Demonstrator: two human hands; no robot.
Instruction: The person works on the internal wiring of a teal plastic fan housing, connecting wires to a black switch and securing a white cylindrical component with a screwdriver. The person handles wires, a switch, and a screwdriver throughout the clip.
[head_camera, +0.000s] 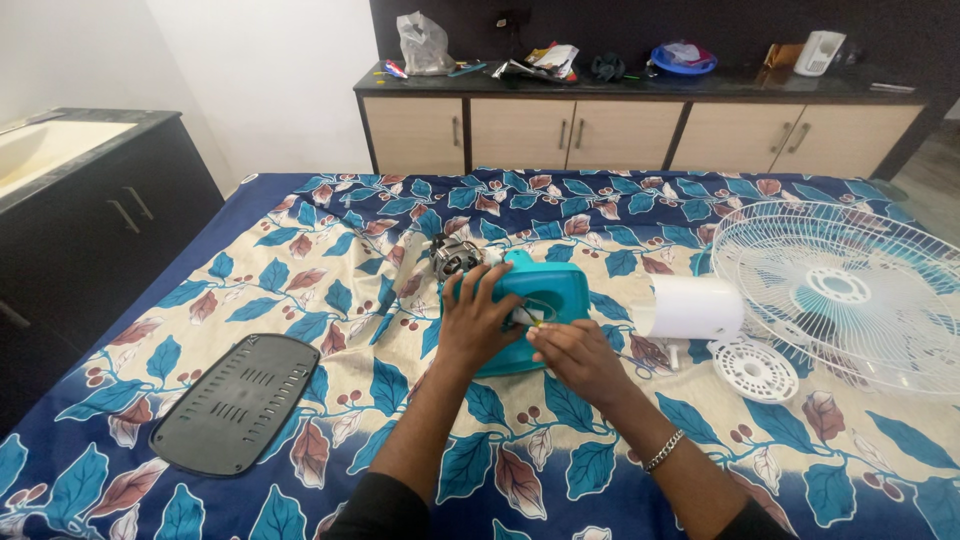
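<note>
Near edge: bed covered with a blue and cream leaf-print sheet (300, 290). Front left, a flat dark grey vented plastic plate (237, 402) lies on it, well apart from the hands.

Centre of the bed: teal plastic fan motor housing (535, 300). Left hand (478, 318) is clamped over the housing's left side, fingers wrapped on it. Right hand (575, 355) sits at the housing's lower right edge, fingertips pinched on a small whitish part there; can't tell what the part is. Silver bracelet (664, 450) on the right wrist.

Bare metal motor (455, 255) sticks out just behind the housing, upper left.

Right of the housing: white plastic cylinder (692, 307) on its side, small round white slotted disc (755, 370) just in front of it, large white wire fan guard (840, 290) lying flat beside both.

Far wall: beige-door sideboard with dark top (620, 130), cluttered. Left: dark cabinet with pale sink (40, 150).
</note>
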